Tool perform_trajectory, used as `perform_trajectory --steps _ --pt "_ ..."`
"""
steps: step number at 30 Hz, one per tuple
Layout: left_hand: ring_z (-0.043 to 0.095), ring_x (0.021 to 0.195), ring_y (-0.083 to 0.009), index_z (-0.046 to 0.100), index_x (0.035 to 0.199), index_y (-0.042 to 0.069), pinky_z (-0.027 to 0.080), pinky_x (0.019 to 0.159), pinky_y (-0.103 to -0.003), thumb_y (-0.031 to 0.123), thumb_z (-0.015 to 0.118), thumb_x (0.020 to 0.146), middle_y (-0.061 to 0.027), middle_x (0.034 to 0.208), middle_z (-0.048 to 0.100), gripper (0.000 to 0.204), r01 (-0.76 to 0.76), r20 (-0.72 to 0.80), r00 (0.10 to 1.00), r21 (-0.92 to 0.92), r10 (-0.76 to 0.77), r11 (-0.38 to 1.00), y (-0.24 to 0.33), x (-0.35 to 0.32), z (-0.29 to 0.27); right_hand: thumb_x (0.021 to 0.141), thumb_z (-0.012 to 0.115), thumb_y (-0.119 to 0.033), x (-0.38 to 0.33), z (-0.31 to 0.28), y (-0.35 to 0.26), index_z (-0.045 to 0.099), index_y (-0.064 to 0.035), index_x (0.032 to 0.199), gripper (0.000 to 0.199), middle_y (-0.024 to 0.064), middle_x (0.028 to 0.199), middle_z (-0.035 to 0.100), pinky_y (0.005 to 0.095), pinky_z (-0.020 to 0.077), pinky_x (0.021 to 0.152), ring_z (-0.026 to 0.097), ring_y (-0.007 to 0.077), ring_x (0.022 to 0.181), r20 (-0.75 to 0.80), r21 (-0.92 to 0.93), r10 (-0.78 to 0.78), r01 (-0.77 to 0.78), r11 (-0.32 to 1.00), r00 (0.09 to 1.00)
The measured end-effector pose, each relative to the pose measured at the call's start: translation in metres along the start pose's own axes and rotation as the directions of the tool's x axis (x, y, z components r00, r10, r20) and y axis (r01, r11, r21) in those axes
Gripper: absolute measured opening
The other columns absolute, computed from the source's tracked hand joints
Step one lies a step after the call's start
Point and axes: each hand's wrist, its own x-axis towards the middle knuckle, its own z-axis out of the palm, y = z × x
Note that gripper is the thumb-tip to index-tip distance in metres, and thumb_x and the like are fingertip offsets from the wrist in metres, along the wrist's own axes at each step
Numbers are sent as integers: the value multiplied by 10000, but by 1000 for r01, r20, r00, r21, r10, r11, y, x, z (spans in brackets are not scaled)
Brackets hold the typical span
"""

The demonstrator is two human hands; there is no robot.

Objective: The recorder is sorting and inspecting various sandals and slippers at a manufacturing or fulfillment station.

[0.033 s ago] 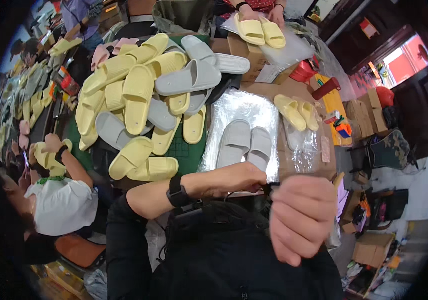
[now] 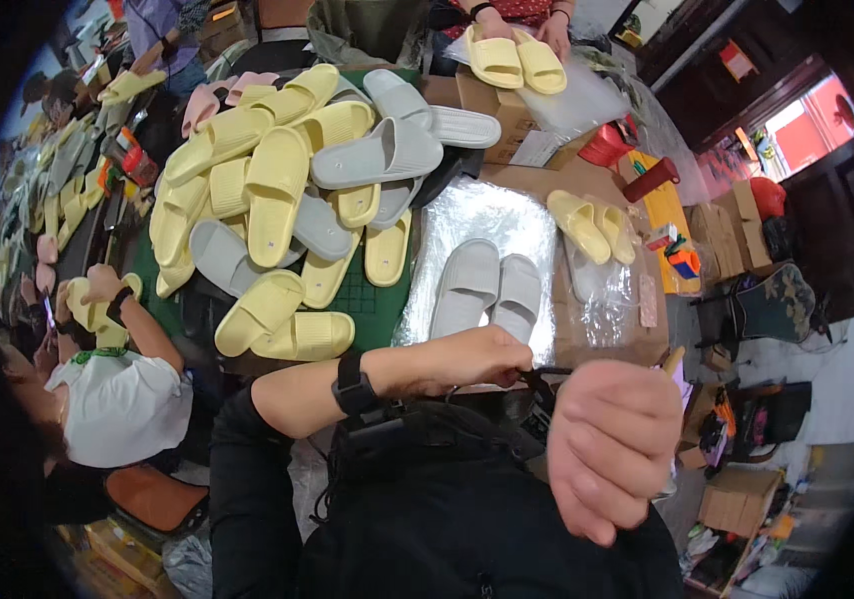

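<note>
A pair of grey slippers is lying side by side, toes pointing away, on a crinkled clear plastic bag spread over the brown counter. The slippers are moulded foam slides with ribbed footbeds and broad smooth straps.

The left hand is reaching in from the left at the counter's near edge, just below the slippers' heels; its fingers are curling closed and pinching a thin dark cord or strap. The right hand is hovering close to the camera, its fingers folding into a loose fist around a small pale stick-like object, whose tip alone is showing. A black wristband is sitting on the left forearm.

To the right, a yellow pair is resting on another clear bag. To the left, a heap of yellow and grey slippers is covering a green mat. At the far edge, another person's hands are holding a yellow pair. A second person in a white top is working at lower left.
</note>
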Motion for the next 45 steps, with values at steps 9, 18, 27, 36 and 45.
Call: perform_trajectory --steps 9,18,27,36,45 --pt "425 614 -42 555 654 53 368 582 -178 169 492 842 32 636 471 230 20 -40 999 38 -18 999 -16 0 6 878 365 -319 14 1 -29 539 -153 716 290 -104 625 455 159 375 483 442 16 491 -91 -210 -322 298 931 942" --pt "451 578 -62 563 716 25 394 566 -196 156 480 852 16 618 498 206 89 -136 988 127 -71 988 -21 -15 -21 872 474 -180 7 10 -26 569 16 871 218 184 840 541 414 417 666 533 301 771 260 231 -374 318 919 891" --pt "542 549 -116 617 789 -17 425 528 -260 152 589 806 -92 627 608 172 -349 -117 871 536 477 769 1 -25 3 863 470 -145 -33 69 -51 550 32 582 341 94 564 543 244 389 425 533 163 482 210 424 -405 291 858 890" --pt "621 663 -241 660 901 21 484 587 -295 166 627 787 -140 842 648 187 -484 47 773 687 632 541 -5 -25 13 785 492 -144 -39 68 -61 545 52 596 278 161 576 520 313 400 408 515 236 483 215 394 -363 260 882 907" --pt "595 934 -182 611 1054 22 455 822 -285 107 554 854 -126 1029 622 225 -448 138 884 525 447 724 -10 -16 12 818 527 -124 -41 56 -58 530 13 564 288 133 576 507 318 366 400 490 222 481 227 397 -281 174 901 933"
